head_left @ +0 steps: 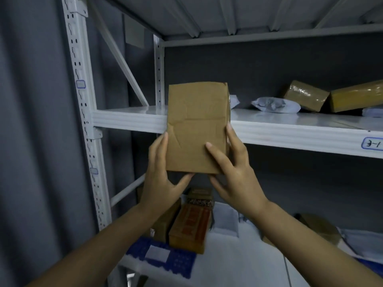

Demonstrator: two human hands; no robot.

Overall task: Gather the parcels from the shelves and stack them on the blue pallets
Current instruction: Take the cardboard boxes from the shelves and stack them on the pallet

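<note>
Head view: a person holds a cardboard box point(196, 125) upright in front of a white metal shelf point(290, 129).
Left hand point(159, 179): grips the box's lower left corner, fingers lying nearly straight up its left edge and the thumb hooked under the bottom edge.
Right hand point(234, 175): clamps the lower right corner, thumb pressed flat on the front face, fingers wrapped round the right side, one finger beneath the bottom.
Cardboard box: plain brown, creased on the front, raised clear of the shelf's front edge and carried by both hands.
Shelf board: carries a grey mailer bag point(275, 104), a tape-wrapped brown parcel point(306, 95) and a yellow taped parcel point(356, 98), which lean against each other well to the right of the box.
Shelf label point(373, 143): handwritten "3-1" on the front rail.
Below the hands: a brown box with red print point(190, 226) stands by a blue pallet point(180, 262).
</note>
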